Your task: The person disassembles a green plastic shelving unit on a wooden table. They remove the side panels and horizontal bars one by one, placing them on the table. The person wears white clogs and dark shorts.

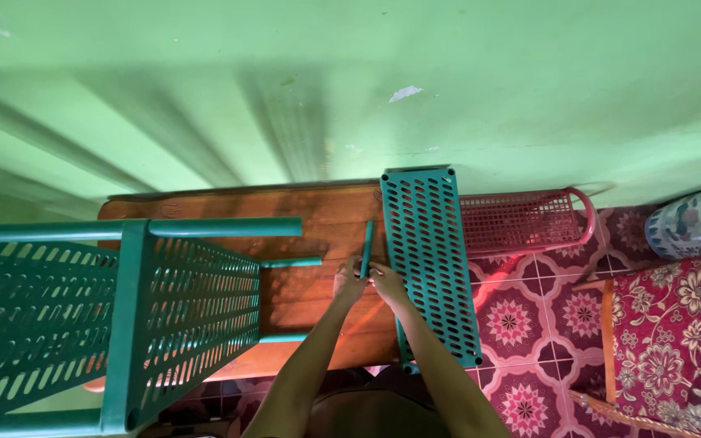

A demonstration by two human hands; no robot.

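My left hand [349, 284] and my right hand [386, 281] meet over a wooden table [318, 207], both gripping the near end of a short green plastic tube [366, 247] that points away from me. Just right of the hands lies a flat green perforated shelf panel [430, 259], its near end hanging over the table's front edge. At the left, a partly assembled green shelf rack [123, 308] lies on its side, its tubes [229, 228] pointing toward my hands.
A red perforated plastic basket [521, 221] sits right of the panel by the green wall [350, 81]. The floor has pink flower tiles [521, 320]. A wooden chair with a red floral cushion [675, 324] and a ceramic pot [691, 221] stand at the right.
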